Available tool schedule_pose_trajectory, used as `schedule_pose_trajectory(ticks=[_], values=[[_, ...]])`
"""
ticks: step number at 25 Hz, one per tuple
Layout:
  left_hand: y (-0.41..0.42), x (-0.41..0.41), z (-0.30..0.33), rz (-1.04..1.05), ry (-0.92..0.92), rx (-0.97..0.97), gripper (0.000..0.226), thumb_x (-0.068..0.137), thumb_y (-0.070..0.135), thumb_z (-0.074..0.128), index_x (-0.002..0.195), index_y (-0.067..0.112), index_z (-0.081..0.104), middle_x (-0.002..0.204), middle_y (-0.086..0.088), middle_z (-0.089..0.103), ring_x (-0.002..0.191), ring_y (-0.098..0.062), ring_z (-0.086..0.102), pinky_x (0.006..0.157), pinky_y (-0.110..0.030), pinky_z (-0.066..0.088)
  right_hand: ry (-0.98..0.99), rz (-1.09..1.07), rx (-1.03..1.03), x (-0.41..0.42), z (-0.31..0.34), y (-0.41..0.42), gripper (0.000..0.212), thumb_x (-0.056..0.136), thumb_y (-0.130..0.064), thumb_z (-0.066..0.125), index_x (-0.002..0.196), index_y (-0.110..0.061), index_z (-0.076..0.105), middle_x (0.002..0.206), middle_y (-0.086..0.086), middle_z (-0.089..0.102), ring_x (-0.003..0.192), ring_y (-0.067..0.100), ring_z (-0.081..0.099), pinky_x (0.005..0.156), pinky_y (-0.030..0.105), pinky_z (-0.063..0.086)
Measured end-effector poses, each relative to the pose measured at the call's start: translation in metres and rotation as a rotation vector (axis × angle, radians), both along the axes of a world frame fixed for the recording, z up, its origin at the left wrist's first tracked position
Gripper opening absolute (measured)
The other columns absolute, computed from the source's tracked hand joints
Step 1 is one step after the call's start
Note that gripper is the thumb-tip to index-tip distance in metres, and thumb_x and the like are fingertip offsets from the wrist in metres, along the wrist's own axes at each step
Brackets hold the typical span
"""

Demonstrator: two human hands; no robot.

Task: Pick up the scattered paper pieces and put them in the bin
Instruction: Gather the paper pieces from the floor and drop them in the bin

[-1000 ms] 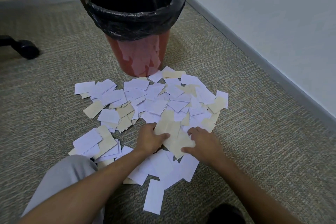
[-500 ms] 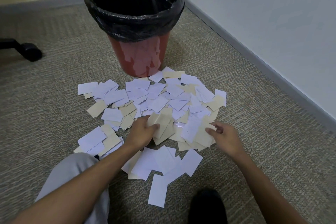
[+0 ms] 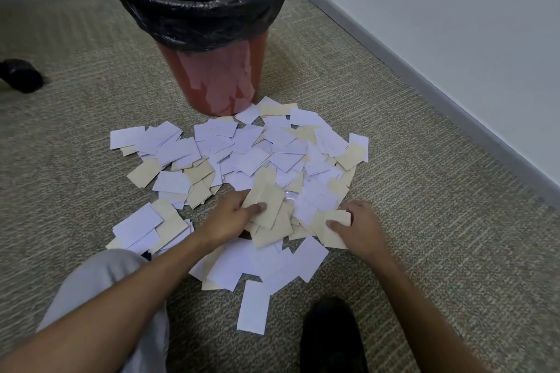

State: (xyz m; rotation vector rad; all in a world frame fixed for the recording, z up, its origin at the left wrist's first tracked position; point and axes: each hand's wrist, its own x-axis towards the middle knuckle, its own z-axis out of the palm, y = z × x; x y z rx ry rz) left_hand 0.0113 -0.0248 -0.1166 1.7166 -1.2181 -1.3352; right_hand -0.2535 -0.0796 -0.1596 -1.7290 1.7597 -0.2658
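Dozens of light, slippery paper pieces point(image 3: 242, 154) at frame centre: our left grip point(image 3: 230, 218) and right grip point(image 3: 360, 227) each pinch tan slips, best bunched by their edges.

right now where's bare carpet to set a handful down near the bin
Bare carpet lies between the paper pieces and the grey skirting, and left of the bin up to the black wheel. Crowded from the bin's base to both hands.

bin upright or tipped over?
Upright. The bin stands on its base on the carpet, black-lined mouth facing up, paper pieces spread in front of it.
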Motion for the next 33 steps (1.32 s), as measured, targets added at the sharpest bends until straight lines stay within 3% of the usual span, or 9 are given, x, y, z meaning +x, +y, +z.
schedule_pose_trajectory(ticks=[4, 8, 13, 18, 20, 23, 26, 29, 33], values=[[0.0, 0.001, -0.008, -0.019, -0.039, -0.011, 0.006, 0.092, 0.021, 0.063, 0.096, 0.018, 0.066, 0.089, -0.002, 0.068, 0.081, -0.019, 0.068, 0.056, -0.031, 0.058, -0.11, 0.003, 0.013, 0.002, 0.004, 0.005, 0.053, 0.076, -0.027, 0.081, 0.122, -0.017, 0.056, 0.116, 0.0, 0.049, 0.102, 0.018, 0.055, 0.089, 0.036, 0.048], [0.001, 0.002, -0.016, -0.143, -0.243, -0.066, 0.007, 0.087, 0.021, 0.069, 0.092, 0.02, 0.065, 0.079, 0.01, 0.063, 0.067, 0.0, 0.062, 0.053, -0.014, 0.046, -0.114, 0.047, 0.057, 0.002, 0.005, 0.012, 0.067, 0.073, -0.028, 0.084, 0.13, -0.02, 0.05, 0.119, -0.002, 0.039, 0.096, 0.018, 0.054, 0.079, 0.029, 0.046], [0.001, 0.003, -0.024, -0.156, -0.235, -0.079, 0.011, 0.088, 0.023, 0.068, 0.097, 0.016, 0.068, 0.081, 0.005, 0.067, 0.069, -0.004, 0.064, 0.053, -0.015, 0.045, -0.267, -0.055, 0.167, 0.002, 0.001, 0.014, 0.056, 0.067, -0.016, 0.088, 0.112, -0.018, 0.055, 0.109, 0.007, 0.06, 0.088, 0.017, 0.057, 0.068, 0.024, 0.045], [-0.001, 0.006, -0.026, -0.106, -0.207, -0.092, 0.019, 0.097, 0.022, 0.053, 0.095, 0.006, 0.062, 0.088, -0.011, 0.066, 0.079, -0.021, 0.063, 0.064, -0.029, 0.045, -0.484, -0.133, 0.273, 0.002, 0.023, 0.01, 0.05, 0.072, 0.002, 0.081, 0.114, -0.008, 0.057, 0.098, 0.008, 0.07, 0.082, 0.019, 0.068, 0.057, 0.025, 0.054], [-0.002, 0.006, -0.023, -0.06, -0.204, -0.129, 0.018, 0.099, 0.022, 0.048, 0.095, 0.01, 0.06, 0.087, -0.008, 0.064, 0.078, -0.019, 0.059, 0.064, -0.023, 0.041, -0.564, -0.141, 0.284, 0.003, 0.043, 0.002, 0.033, 0.079, 0.002, 0.075, 0.11, -0.005, 0.065, 0.093, 0.005, 0.072, 0.075, 0.014, 0.069, 0.054, 0.02, 0.052], [-0.007, 0.004, -0.008, 0.02, -0.197, -0.228, 0.016, 0.097, 0.028, 0.048, 0.093, 0.018, 0.059, 0.08, 0.005, 0.06, 0.073, -0.006, 0.054, 0.057, -0.015, 0.036, -0.608, -0.132, 0.296, 0.008, 0.071, -0.019, 0.017, 0.088, -0.009, 0.068, 0.104, -0.003, 0.071, 0.094, 0.011, 0.074, 0.075, 0.019, 0.07, 0.056, 0.026, 0.055], [-0.023, 0.007, 0.028, 0.086, -0.179, -0.364, 0.025, 0.087, 0.036, 0.047, 0.082, 0.015, 0.06, 0.07, 0.003, 0.057, 0.061, -0.007, 0.049, 0.055, -0.024, 0.036, -0.636, -0.088, 0.209, 0.025, 0.102, -0.044, 0.012, 0.089, -0.007, 0.065, 0.098, -0.001, 0.069, 0.085, 0.009, 0.071, 0.071, 0.016, 0.066, 0.055, 0.019, 0.05], [-0.05, 0.019, 0.075, 0.163, -0.202, -0.512, 0.029, 0.088, 0.033, 0.051, 0.092, 0.009, 0.067, 0.078, -0.005, 0.067, 0.068, -0.018, 0.059, 0.057, -0.036, 0.046, -0.644, -0.005, 0.031, 0.05, 0.143, -0.069, 0.011, 0.085, -0.009, 0.071, 0.094, -0.003, 0.069, 0.08, 0.004, 0.075, 0.067, 0.009, 0.068, 0.061, 0.019, 0.05], [-0.094, 0.051, 0.155, 0.273, -0.365, -0.742, 0.025, 0.087, 0.028, 0.055, 0.1, 0.015, 0.072, 0.083, 0.005, 0.072, 0.073, -0.006, 0.065, 0.057, -0.03, 0.053, -0.706, 0.049, -0.264, 0.094, 0.211, -0.107, 0.014, 0.08, -0.01, 0.077, 0.092, -0.009, 0.07, 0.08, 0.004, 0.075, 0.071, 0.009, 0.071, 0.067, 0.017, 0.054]])
